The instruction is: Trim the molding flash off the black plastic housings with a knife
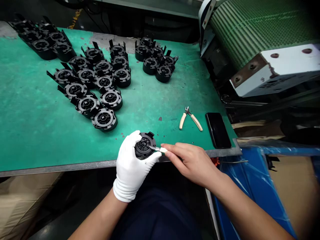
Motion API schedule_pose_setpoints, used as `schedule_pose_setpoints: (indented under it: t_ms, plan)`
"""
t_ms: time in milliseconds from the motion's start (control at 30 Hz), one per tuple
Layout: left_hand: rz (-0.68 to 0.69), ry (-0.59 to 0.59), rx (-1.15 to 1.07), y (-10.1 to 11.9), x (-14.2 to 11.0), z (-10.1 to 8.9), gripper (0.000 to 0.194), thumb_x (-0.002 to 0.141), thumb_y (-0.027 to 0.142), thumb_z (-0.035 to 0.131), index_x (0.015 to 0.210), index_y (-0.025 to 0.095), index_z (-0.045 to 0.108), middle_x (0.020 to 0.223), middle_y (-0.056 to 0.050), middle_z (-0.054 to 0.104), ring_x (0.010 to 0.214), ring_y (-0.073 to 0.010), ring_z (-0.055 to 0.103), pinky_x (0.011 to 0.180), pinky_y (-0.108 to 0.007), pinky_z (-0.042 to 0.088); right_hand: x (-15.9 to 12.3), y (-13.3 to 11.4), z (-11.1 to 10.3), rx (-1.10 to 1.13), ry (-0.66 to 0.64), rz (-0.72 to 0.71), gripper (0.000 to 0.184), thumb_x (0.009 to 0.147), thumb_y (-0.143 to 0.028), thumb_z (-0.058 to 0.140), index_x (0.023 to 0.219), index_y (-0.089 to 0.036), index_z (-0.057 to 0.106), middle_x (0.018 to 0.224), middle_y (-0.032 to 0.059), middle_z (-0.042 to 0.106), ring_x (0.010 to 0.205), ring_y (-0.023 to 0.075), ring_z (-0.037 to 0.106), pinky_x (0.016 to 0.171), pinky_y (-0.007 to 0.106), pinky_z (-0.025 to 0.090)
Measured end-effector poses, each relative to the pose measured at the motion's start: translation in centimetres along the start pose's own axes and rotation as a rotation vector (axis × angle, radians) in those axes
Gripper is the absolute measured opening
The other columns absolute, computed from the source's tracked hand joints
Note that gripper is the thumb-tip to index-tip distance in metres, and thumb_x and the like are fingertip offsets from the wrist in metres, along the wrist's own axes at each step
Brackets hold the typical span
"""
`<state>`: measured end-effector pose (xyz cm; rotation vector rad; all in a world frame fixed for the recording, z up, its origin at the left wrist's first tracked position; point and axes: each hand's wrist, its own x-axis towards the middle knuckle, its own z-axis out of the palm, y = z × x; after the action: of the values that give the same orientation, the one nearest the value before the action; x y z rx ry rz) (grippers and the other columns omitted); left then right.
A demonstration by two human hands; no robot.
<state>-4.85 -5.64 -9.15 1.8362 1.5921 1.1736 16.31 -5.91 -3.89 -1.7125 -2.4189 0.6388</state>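
Observation:
My left hand (132,161), in a white glove, grips a round black plastic part (144,145) at the table's front edge. Ribs and a central hub show on the part's upturned face, and a tab sticks out at its far side. My bare right hand (187,160) is closed around the pale handle of a small knife (163,150). Its thin metal blade reaches over the right side of the part's face; whether it touches the plastic is hard to tell. My right fingers hide most of the handle.
Several similar black parts (104,119) stand grouped on the green table (150,100). Nippers (190,119) with cream handles lie spread near a black phone (218,130). A green conveyor belt (265,26) rises at the right, above a blue plastic-lined box (240,180).

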Motion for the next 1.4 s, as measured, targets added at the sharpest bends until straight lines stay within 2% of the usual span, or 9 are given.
schedule_pose_setpoints:
  t_ms: [100, 267, 433, 600, 667, 800, 1000, 1200, 1400]
  plan:
    - [0.000, 0.012, 0.006, 0.0, -0.1, 0.0, 0.076, 0.075, 0.052, 0.086, 0.136, 0.022, 0.051, 0.137, -0.013, 0.060, 0.128, -0.0296, 0.058, 0.113, -0.049, 0.047, -1.0, -0.1, -0.1, -0.038, -0.049, -0.009, 0.036, 0.107, -0.040, 0.042, 0.132, -0.029, 0.065, 0.091, 0.0020, 0.072, 0.085, 0.0195, 0.067, 0.073, 0.031, 0.046]
    - [0.008, 0.026, -0.006, 0.0, -0.1, 0.1, 0.071, 0.078, 0.048, 0.084, 0.136, 0.022, 0.051, 0.134, -0.012, 0.062, 0.126, -0.0290, 0.060, 0.112, -0.049, 0.048, -1.1, -0.7, 0.6, -0.144, 0.037, 0.094, 0.037, 0.107, -0.042, 0.041, 0.133, -0.031, 0.066, 0.090, 0.0027, 0.071, 0.082, 0.0206, 0.067, 0.068, 0.033, 0.044]
    - [0.015, 0.033, 0.004, 0.1, 0.0, 0.2, 0.074, 0.077, 0.050, 0.084, 0.137, 0.022, 0.050, 0.134, -0.013, 0.061, 0.125, -0.0307, 0.060, 0.112, -0.050, 0.048, -1.3, -1.3, 1.2, -0.111, 0.047, 0.076, 0.038, 0.107, -0.040, 0.041, 0.134, -0.028, 0.066, 0.089, 0.0030, 0.072, 0.081, 0.0196, 0.068, 0.069, 0.032, 0.045]
    - [0.019, 0.047, 0.009, 0.1, -0.1, 0.1, 0.070, 0.079, 0.050, 0.083, 0.135, 0.021, 0.052, 0.131, -0.013, 0.063, 0.124, -0.0310, 0.061, 0.111, -0.050, 0.049, -1.7, -1.5, 1.3, -0.091, 0.097, 0.137, 0.038, 0.107, -0.040, 0.043, 0.134, -0.028, 0.066, 0.088, 0.0044, 0.072, 0.081, 0.0210, 0.068, 0.070, 0.032, 0.049]
    - [0.013, -0.015, 0.026, 0.0, 0.2, -0.2, 0.076, 0.079, 0.051, 0.082, 0.140, 0.020, 0.049, 0.136, -0.014, 0.061, 0.128, -0.0314, 0.059, 0.113, -0.049, 0.048, -1.6, -1.2, 1.0, 0.011, 0.086, 0.127, 0.036, 0.107, -0.039, 0.043, 0.133, -0.028, 0.067, 0.096, 0.0044, 0.074, 0.085, 0.0203, 0.069, 0.076, 0.032, 0.052]
    - [0.039, -0.278, 0.010, -0.7, 2.1, -1.9, 0.085, 0.083, 0.048, 0.078, 0.151, 0.021, 0.037, 0.152, -0.011, 0.049, 0.140, -0.0288, 0.049, 0.120, -0.044, 0.041, -1.0, 0.2, 0.0, 0.079, 0.033, 0.081, 0.032, 0.107, -0.038, 0.045, 0.128, -0.030, 0.068, 0.108, 0.0025, 0.076, 0.095, 0.0204, 0.070, 0.086, 0.032, 0.053]
    - [0.115, -0.554, 0.007, -1.7, 5.5, -3.9, 0.085, 0.083, 0.044, 0.077, 0.155, 0.027, 0.033, 0.157, -0.005, 0.043, 0.144, -0.0276, 0.043, 0.124, -0.044, 0.035, 0.0, 2.1, -1.0, -0.003, -0.031, -0.012, 0.033, 0.106, -0.038, 0.045, 0.130, -0.030, 0.067, 0.102, 0.0022, 0.075, 0.091, 0.0194, 0.070, 0.076, 0.030, 0.050]
    - [0.110, -0.660, -0.016, -1.8, 6.8, -3.9, 0.090, 0.079, 0.046, 0.081, 0.155, 0.030, 0.035, 0.158, -0.005, 0.042, 0.145, -0.0310, 0.041, 0.123, -0.046, 0.037, 1.1, 2.4, -1.7, -0.058, -0.051, -0.144, 0.033, 0.105, -0.038, 0.047, 0.127, -0.030, 0.070, 0.085, 0.0017, 0.072, 0.080, 0.0166, 0.067, 0.067, 0.028, 0.044]
    - [0.086, -0.668, -0.023, -1.5, 7.2, -3.7, 0.089, 0.076, 0.043, 0.084, 0.151, 0.031, 0.039, 0.152, -0.002, 0.049, 0.140, -0.0272, 0.048, 0.120, -0.039, 0.041, 2.1, 2.5, -2.0, -0.177, -0.036, -0.124, 0.034, 0.105, -0.043, 0.045, 0.127, -0.034, 0.069, 0.083, 0.0009, 0.071, 0.080, 0.0175, 0.068, 0.059, 0.030, 0.037]
